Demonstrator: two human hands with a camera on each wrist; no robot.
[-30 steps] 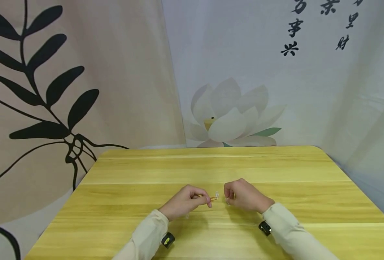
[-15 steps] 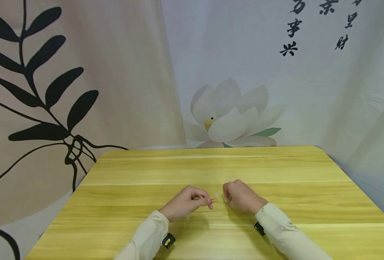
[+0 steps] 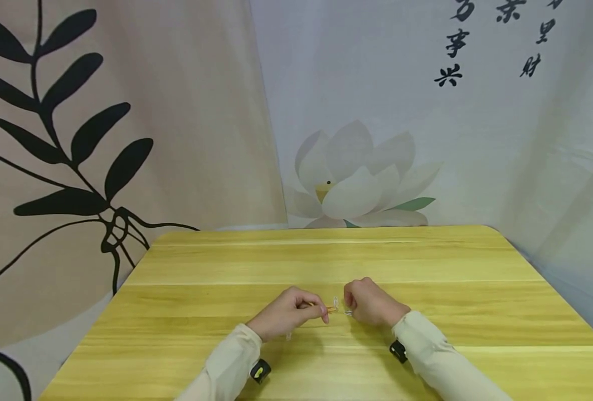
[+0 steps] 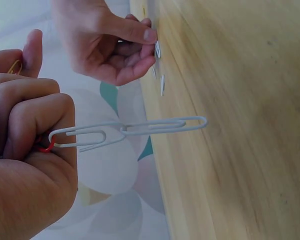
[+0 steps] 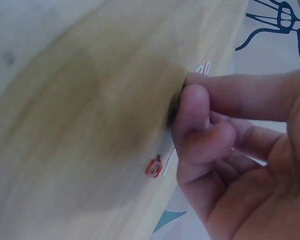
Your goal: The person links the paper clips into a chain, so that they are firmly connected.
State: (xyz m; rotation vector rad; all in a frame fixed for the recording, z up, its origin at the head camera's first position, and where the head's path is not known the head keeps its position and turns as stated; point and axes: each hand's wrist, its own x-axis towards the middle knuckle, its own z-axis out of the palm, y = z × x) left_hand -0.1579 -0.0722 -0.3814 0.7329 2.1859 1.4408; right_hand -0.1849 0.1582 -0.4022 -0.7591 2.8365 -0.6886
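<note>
My left hand [image 3: 288, 313] grips a chain of paper clips; a red clip [image 4: 46, 146] shows at its curled fingers. Linked white paper clips [image 4: 155, 125] dangle from it, and a yellow paper clip [image 4: 14, 66] pokes out by the fingertips. An orange paper clip [image 3: 332, 309] appears just past those fingertips in the head view. Low over the table, my right hand [image 3: 372, 302] has thumb and fingers together, pinching a white paper clip [image 4: 158, 49]. In the right wrist view the fingers hide most of what they hold.
More white paper clips [image 4: 162, 85] lie on the wooden table [image 3: 256, 256] near my right fingertips. A red clip [image 5: 154, 167] shows beyond that hand in the right wrist view. Printed curtains [image 3: 206, 111] hang behind the table's far edge.
My right hand has shifted slightly left, its wrist lower and closer in. The white clip at its fingertips now sticks out to the left. My left hand has hardly moved.
</note>
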